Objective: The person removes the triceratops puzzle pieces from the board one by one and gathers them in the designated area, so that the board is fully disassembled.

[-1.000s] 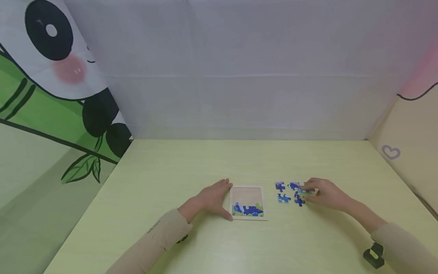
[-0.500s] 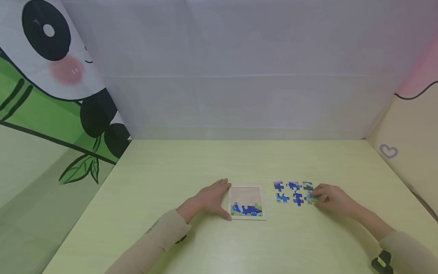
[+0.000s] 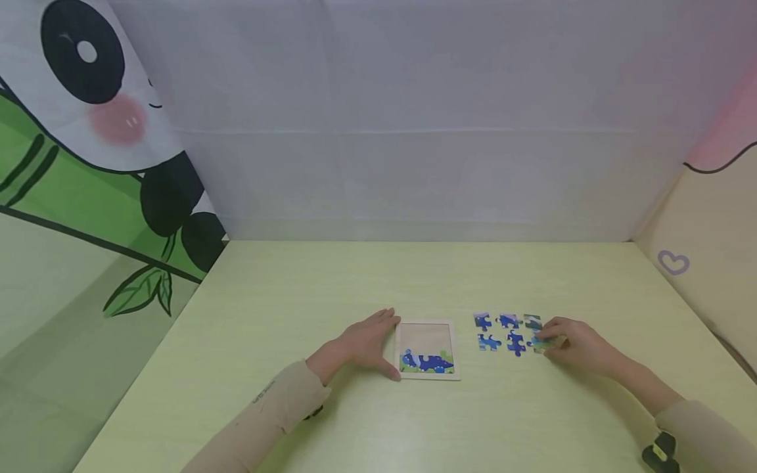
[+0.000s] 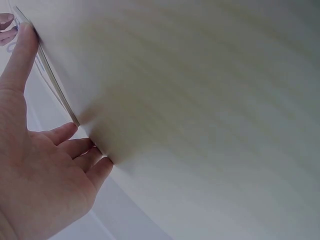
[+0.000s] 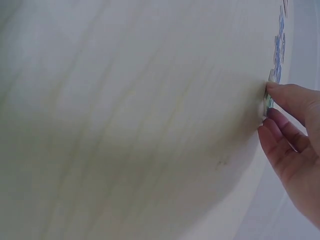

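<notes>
In the head view, my left hand spans the left edge of a square wooden puzzle tray, its thumb by the near corner and its fingers by the far one. Joined pieces of a blue dinosaur picture fill the tray's near part; its far part is bare wood. To the right, my right hand pinches a green-and-blue jigsaw piece between thumb and fingers, at table level. The right wrist view shows the thumb on that piece's edge.
Several loose jigsaw pieces, among them a blue one and a dark-green one, lie in two rows between the tray and my right hand. The pale wooden table ends at a white cloth wall behind.
My right hand has moved right and slightly nearer with the pinched piece, drawing it away from the blue piece and uncovering the dark-green one. It stays nearly still over the last half second.
</notes>
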Demonstrator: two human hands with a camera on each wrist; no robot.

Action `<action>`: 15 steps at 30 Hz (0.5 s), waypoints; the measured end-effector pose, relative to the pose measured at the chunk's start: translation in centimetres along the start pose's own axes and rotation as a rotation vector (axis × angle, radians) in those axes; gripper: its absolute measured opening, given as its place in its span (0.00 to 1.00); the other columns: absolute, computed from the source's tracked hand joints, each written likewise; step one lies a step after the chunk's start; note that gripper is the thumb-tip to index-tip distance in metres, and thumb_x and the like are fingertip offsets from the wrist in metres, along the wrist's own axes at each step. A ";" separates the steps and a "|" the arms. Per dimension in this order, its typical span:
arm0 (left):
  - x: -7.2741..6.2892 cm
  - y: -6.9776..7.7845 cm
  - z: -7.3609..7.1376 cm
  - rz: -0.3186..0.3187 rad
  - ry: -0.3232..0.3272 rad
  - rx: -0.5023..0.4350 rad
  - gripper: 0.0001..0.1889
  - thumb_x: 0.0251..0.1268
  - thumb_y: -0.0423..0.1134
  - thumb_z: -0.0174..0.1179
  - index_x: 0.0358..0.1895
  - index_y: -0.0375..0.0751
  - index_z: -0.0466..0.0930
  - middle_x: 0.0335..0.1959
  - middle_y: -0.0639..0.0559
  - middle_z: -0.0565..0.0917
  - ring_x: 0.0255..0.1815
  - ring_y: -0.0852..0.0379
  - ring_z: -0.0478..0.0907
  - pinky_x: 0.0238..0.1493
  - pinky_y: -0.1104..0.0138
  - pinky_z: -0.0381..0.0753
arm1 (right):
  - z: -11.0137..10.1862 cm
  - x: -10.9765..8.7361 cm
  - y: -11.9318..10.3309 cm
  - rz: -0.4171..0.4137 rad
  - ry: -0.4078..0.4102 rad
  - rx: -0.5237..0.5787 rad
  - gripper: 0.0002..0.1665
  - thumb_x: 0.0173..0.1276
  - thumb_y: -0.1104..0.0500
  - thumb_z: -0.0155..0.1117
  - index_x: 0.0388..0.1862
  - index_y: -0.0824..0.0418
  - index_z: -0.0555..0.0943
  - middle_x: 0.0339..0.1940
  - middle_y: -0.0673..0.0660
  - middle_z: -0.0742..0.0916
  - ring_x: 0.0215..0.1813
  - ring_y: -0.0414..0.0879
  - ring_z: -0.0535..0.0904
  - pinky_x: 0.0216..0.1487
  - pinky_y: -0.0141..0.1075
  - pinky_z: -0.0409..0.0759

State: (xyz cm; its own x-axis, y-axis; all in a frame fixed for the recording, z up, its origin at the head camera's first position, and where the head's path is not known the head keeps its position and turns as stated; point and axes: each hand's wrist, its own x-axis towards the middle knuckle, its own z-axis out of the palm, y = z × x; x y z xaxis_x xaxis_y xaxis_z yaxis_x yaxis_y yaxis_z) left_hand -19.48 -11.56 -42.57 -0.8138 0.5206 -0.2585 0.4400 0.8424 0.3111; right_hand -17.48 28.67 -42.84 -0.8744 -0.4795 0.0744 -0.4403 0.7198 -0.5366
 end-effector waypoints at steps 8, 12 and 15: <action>0.0 0.0 0.0 0.000 -0.003 -0.003 0.59 0.31 0.66 0.68 0.70 0.43 0.52 0.72 0.46 0.48 0.72 0.51 0.43 0.68 0.55 0.53 | -0.1 0.1 0.0 -0.014 -0.007 0.014 0.15 0.50 0.69 0.67 0.40 0.69 0.82 0.39 0.60 0.81 0.38 0.52 0.78 0.33 0.30 0.80; 0.0 0.0 0.0 0.000 -0.004 0.001 0.59 0.32 0.66 0.68 0.70 0.43 0.52 0.72 0.46 0.48 0.72 0.51 0.43 0.68 0.55 0.53 | -0.3 0.6 -0.2 -0.007 -0.012 0.005 0.15 0.50 0.67 0.68 0.40 0.67 0.82 0.39 0.58 0.82 0.40 0.52 0.78 0.33 0.30 0.80; -0.1 0.2 -0.1 0.000 -0.007 -0.001 0.59 0.32 0.66 0.68 0.70 0.43 0.52 0.72 0.46 0.48 0.72 0.51 0.43 0.68 0.55 0.53 | -0.4 1.2 -0.7 0.005 -0.018 0.001 0.15 0.51 0.67 0.68 0.41 0.66 0.81 0.40 0.58 0.82 0.41 0.51 0.78 0.33 0.30 0.79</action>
State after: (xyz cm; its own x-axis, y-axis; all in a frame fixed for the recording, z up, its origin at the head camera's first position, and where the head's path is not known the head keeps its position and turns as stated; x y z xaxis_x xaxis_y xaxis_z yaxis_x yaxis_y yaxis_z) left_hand -19.42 -11.48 -42.37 -0.8114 0.5211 -0.2647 0.4392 0.8424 0.3121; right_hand -18.30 27.82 -42.09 -0.8728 -0.4847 0.0569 -0.4358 0.7218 -0.5377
